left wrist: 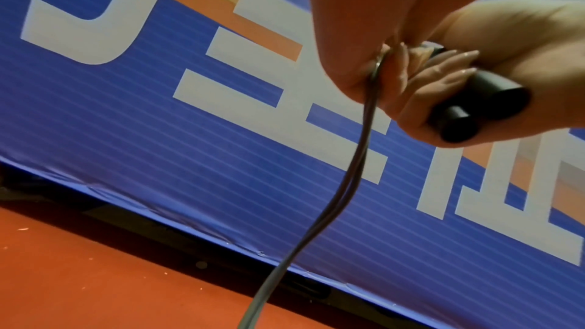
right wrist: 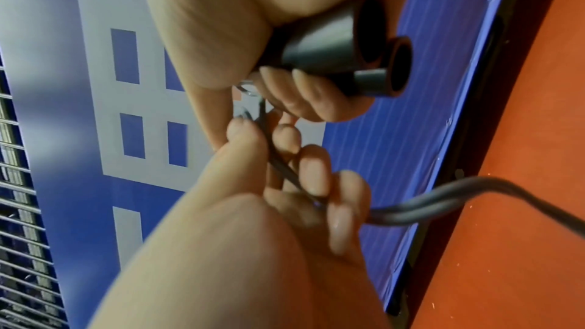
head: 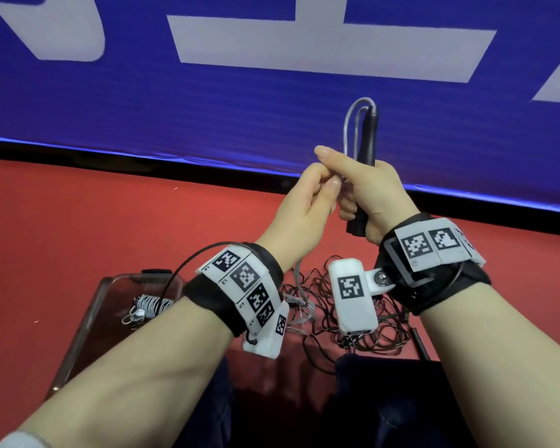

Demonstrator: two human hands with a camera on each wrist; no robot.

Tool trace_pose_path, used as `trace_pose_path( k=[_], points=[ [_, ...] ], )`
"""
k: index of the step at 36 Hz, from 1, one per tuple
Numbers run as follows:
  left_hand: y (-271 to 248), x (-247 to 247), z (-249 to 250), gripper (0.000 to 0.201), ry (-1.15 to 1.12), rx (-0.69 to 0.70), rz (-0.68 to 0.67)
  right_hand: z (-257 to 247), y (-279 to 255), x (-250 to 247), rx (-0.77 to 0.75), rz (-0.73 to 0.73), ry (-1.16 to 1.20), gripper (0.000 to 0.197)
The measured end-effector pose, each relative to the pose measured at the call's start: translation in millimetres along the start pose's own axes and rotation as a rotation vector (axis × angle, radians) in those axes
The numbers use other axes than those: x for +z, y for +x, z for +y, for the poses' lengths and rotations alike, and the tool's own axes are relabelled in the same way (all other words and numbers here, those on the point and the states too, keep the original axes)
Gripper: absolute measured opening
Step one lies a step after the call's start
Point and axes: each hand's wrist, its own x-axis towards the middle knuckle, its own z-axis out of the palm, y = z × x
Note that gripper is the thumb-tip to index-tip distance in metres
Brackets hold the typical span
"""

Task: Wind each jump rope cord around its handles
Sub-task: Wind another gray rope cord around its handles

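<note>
Right hand (head: 374, 202) is gripping the two black handles (head: 367, 137) side by side, upright, fingers wrapped around them, held up in front of the blue banner (head: 240, 101). Left hand (head: 307, 202) is pinching the doubled grey cord (left wrist: 354, 159) right beside the handles, fingers curled round it, cord trailing down toward the red floor (head: 78, 221). A wound rope (head: 149, 307) is lying in the dark tray (head: 88, 324), loose cords (head: 320, 286) piling beside it.

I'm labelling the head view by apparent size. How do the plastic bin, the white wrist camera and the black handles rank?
1. Bin, largest.
2. White wrist camera and black handles: too similar to rank; the right hand hides part of the handles.
</note>
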Motion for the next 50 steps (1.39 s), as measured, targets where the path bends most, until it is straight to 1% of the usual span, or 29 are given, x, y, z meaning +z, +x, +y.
trace_pose_path(
  k=[4,7,8,10,12,14,16,18,20,21,23,26,29,30,32,35,36,38,39,40,42,43,45,46,47,48,50],
  points=[
    [0,-7,1,0.011,-0.043,0.014,-0.017,3,2,-2,-0.042,0.086,-0.064,0.026],
    [-1,-8,2,0.006,-0.12,-0.014,0.022,5,2,1,-0.062,0.176,-0.069,0.024],
    [-2,-7,2,0.007,-0.158,-0.033,0.029,5,2,3,-0.073,0.197,-0.056,0.024],
    [-3,-6,3,0.021,-0.221,-0.092,0.004,3,3,3,-0.091,0.24,-0.023,0.025],
    [-4,-5,4,0.036,-0.27,-0.183,-0.038,0,4,2,-0.092,0.267,0.028,0.026],
    [-3,-3,5,0.043,-0.274,-0.26,-0.067,0,4,0,-0.086,0.287,0.063,0.027],
    [-2,-2,5,0.049,-0.195,-0.305,-0.113,3,5,1,-0.086,0.303,0.039,0.026],
    [0,-1,3,0.058,-0.094,-0.309,-0.163,7,5,4,-0.093,0.29,-0.022,0.023],
    [2,0,-3,0.07,-0.043,-0.315,-0.184,12,4,8,-0.093,0.263,-0.065,0.017],
    [4,0,-6,0.073,-0.03,-0.324,-0.185,14,3,9,-0.085,0.25,-0.077,0.015],
    [6,-3,-9,0.07,-0.02,-0.339,-0.191,18,1,13,-0.065,0.217,-0.068,0.012],
    [6,-5,-8,0.059,0.051,-0.344,-0.191,19,-1,20,-0.002,0.171,-0.024,0.013],
    [5,-2,-9,0.043,0.216,-0.322,-0.182,16,-3,23,0.062,0.128,0.009,0.02],
    [5,-1,-10,0.039,0.243,-0.314,-0.175,15,-3,23,0.071,0.11,0.009,0.021],
    [5,-1,-10,0.034,0.295,-0.296,-0.203,15,-3,22,0.082,0.093,0.0,0.027],
    [4,-2,-10,0.01,0.36,-0.239,-0.257,16,-1,21,0.081,0.085,-0.032,0.031],
    [5,-3,-12,0.009,0.371,-0.207,-0.252,17,0,20,0.08,0.077,-0.027,0.031],
    [5,-4,-13,0.017,0.422,-0.161,-0.244,19,1,19,0.088,0.07,0.0,0.03],
    [5,-5,-14,0.014,0.43,-0.157,-0.253,19,2,18,0.096,0.064,-0.004,0.029],
    [6,-7,-15,0.004,0.443,-0.151,-0.266,20,2,17,0.105,0.054,-0.027,0.026],
    [8,-13,-17,0.02,0.527,-0.147,-0.278,21,3,13,0.138,0.019,-0.114,0.02],
    [8,-17,-18,0.023,0.589,-0.159,-0.29,21,4,10,0.168,-0.008,-0.168,0.019],
    [10,-26,-22,0.02,0.763,-0.174,-0.308,22,4,4,0.257,-0.054,-0.237,0.023],
    [10,-30,-25,0.02,0.866,-0.181,-0.307,23,4,1,0.299,-0.045,-0.254,0.031],
    [10,-35,-26,0.019,0.961,-0.183,-0.304,23,5,-2,0.324,0.0,-0.262,0.042],
    [10,-38,-28,0.017,1.04,-0.177,-0.303,23,6,-4,0.325,0.078,-0.266,0.053],
    [8,-44,-31,0.014,1.147,-0.18,-0.312,24,10,-9,0.222,0.24,-0.33,0.07]
  ],
)
